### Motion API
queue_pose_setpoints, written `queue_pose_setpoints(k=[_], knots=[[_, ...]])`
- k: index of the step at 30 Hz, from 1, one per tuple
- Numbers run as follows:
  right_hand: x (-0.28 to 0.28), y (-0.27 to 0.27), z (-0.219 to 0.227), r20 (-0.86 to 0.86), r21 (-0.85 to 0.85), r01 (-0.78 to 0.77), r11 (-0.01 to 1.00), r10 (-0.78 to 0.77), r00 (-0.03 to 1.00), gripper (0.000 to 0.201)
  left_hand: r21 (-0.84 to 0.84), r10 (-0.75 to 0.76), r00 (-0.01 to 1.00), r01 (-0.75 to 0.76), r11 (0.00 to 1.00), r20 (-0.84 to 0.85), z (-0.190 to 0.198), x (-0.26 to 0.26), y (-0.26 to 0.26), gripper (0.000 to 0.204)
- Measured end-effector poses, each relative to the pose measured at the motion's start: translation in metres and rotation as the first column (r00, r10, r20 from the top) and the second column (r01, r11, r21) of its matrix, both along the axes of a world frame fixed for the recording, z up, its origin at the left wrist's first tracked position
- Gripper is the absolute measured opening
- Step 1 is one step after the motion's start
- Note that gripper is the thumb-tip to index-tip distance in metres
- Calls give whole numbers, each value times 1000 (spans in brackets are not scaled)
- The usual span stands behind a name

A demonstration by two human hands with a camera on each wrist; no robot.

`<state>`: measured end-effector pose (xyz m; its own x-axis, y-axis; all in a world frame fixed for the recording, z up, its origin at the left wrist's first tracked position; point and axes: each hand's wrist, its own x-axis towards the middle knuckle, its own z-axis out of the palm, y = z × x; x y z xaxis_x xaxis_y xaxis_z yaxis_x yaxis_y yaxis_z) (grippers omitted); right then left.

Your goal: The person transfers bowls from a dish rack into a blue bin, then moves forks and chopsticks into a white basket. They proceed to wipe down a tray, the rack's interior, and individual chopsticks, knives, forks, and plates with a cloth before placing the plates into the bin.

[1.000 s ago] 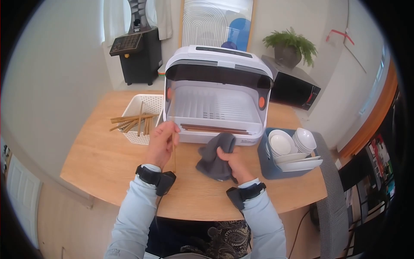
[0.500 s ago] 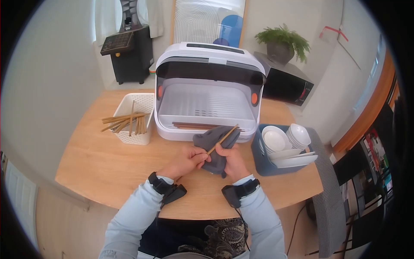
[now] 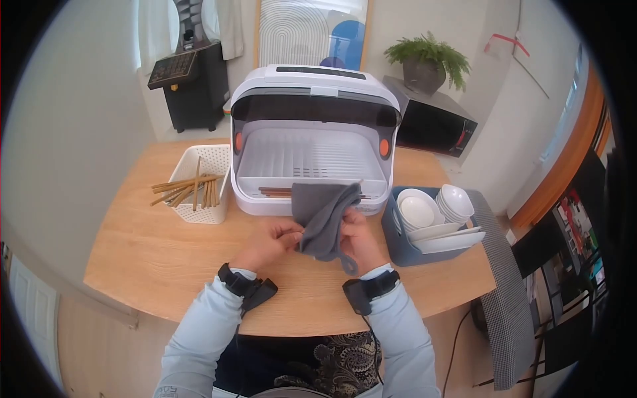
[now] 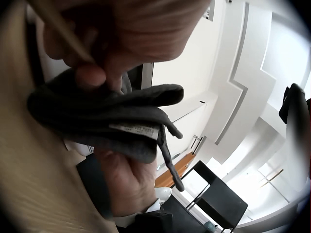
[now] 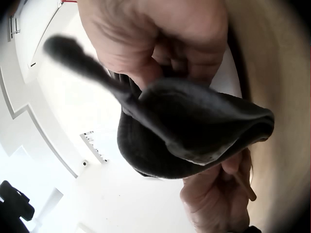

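My left hand [image 3: 267, 241] pinches a wooden chopstick [image 4: 60, 26], whose end also sticks out past the fingers in the right wrist view [image 5: 246, 188]. In my right hand [image 3: 361, 240] is a grey cloth [image 3: 323, 212] with a hanging loop, folded over and gripped between thumb and fingers. The cloth hides most of the chopstick in the head view. Both hands are close together above the table, in front of a white dish cabinet [image 3: 312, 204] with its dark lid raised. Brown chopsticks [image 3: 274, 192] lie along the front of the cabinet, partly behind the cloth.
At left on the table [image 3: 166, 265], a white perforated basket [image 3: 213, 213] holds several wooden chopsticks [image 3: 192, 187]. On the right stands a blue-grey bin [image 3: 415, 257] with white bowls [image 3: 455, 203] and plates. A black microwave [image 3: 434, 126] with a potted plant [image 3: 424, 73] stands behind.
The left hand has come from the left to the cloth with the chopstick. The cloth has been lifted and folded over the chopstick by the right hand, and now hides most of it.
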<state>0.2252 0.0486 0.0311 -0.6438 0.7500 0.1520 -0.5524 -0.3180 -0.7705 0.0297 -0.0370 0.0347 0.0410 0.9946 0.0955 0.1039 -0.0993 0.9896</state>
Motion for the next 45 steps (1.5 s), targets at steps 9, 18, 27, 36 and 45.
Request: queue_pose_setpoints(k=[9, 18, 27, 36, 45], knots=[[2, 13, -12, -14, 36, 345, 938, -345, 939, 26, -72, -37, 997, 32, 997, -68, -2, 0, -3, 15], [25, 33, -5, -243, -96, 403, 910, -414, 877, 31, -85, -43, 993, 33, 996, -113, 1, -10, -4, 20], [23, 24, -3, -235, -152, 354, 923, -382, 894, 33, -67, 19, 1000, -20, 998, -5, 1, -16, -2, 17], [29, 23, 9, -304, -185, 418, 889, -456, 836, 27, -17, -33, 999, 33, 999, -27, 3, -16, -2, 17], [-4, 18, -26, -71, 78, 262, 962, -256, 964, 18, -31, -17, 999, 18, 999, 27, -5, 3, 3, 17]])
